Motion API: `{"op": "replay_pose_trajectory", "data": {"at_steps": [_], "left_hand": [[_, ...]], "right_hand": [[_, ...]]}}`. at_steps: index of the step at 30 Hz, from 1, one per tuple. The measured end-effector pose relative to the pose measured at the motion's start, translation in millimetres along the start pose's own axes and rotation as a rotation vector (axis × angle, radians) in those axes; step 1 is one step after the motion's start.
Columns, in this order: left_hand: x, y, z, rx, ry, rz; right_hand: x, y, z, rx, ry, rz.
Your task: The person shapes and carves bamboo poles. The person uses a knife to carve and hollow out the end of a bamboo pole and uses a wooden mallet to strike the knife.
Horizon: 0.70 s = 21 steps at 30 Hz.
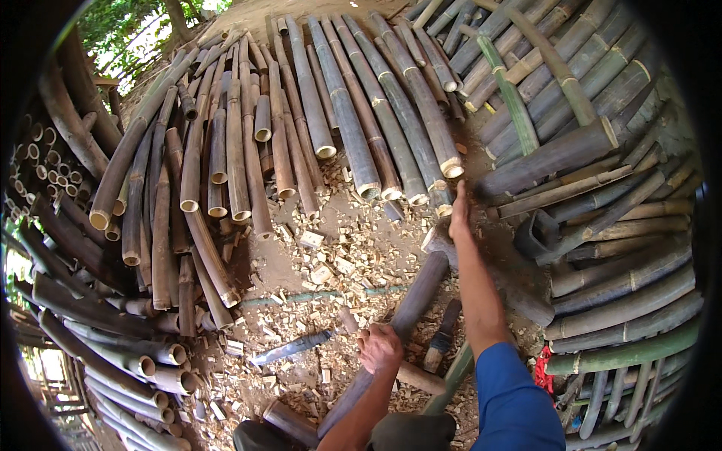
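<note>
Over at nine o'clock, pale-rimmed hollow tubes [54, 158] crowd together, and here come long brown bamboo poles [312, 98], smooth, jointed and fanned from ten o'clock round past twelve. Down at seven, a slim blue-grey blade [289, 348] lies among blocky, cream-coloured chips [323, 274]. Just right of six, the left hand [380, 347] is curled tight around a rounded wooden club [421, 378], thin at its upper end, thicker at its lower. And beneath that fist runs a dark, matt pole [417, 297], slanting up toward a stubby, pale-ended log [438, 242] between three and four o'clock. At three, the right hand [459, 216] is out straight, fingers extended rather than curled, close by the cut bamboo ends; contact, one cannot tell. A blue sleeve [519, 398] fills half past four, a crumpled red piece [543, 370] beside it, and a green bamboo length [508, 90] leans between one and two.
</note>
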<state>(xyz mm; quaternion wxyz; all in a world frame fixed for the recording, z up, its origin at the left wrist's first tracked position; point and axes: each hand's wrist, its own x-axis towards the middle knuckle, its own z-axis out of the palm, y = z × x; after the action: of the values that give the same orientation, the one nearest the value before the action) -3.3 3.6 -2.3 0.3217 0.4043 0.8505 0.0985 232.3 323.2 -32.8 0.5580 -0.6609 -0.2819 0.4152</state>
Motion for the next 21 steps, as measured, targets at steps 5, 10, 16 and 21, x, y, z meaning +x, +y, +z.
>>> {"op": "replay_pose_trajectory", "data": {"at_steps": [5,10,16,21], "left_hand": [[-0.3,-6.0,13.3,0.045,0.050,0.014],[-3.5,6.3,-2.3,0.006,-0.035,-0.005],[-2.8,-0.9,6.9,-0.001,0.000,-0.013],[-4.6,1.8,4.6,0.005,0.001,-0.017]], "right_hand": [[48.0,-21.6,12.4,-0.046,-0.004,-0.059],[40.5,-35.0,6.0,-0.567,0.145,-0.342],[-52.7,-56.2,-29.1,-0.943,0.317,-0.737],[-89.5,-54.1,-48.8,-0.974,0.252,-0.650]]}}
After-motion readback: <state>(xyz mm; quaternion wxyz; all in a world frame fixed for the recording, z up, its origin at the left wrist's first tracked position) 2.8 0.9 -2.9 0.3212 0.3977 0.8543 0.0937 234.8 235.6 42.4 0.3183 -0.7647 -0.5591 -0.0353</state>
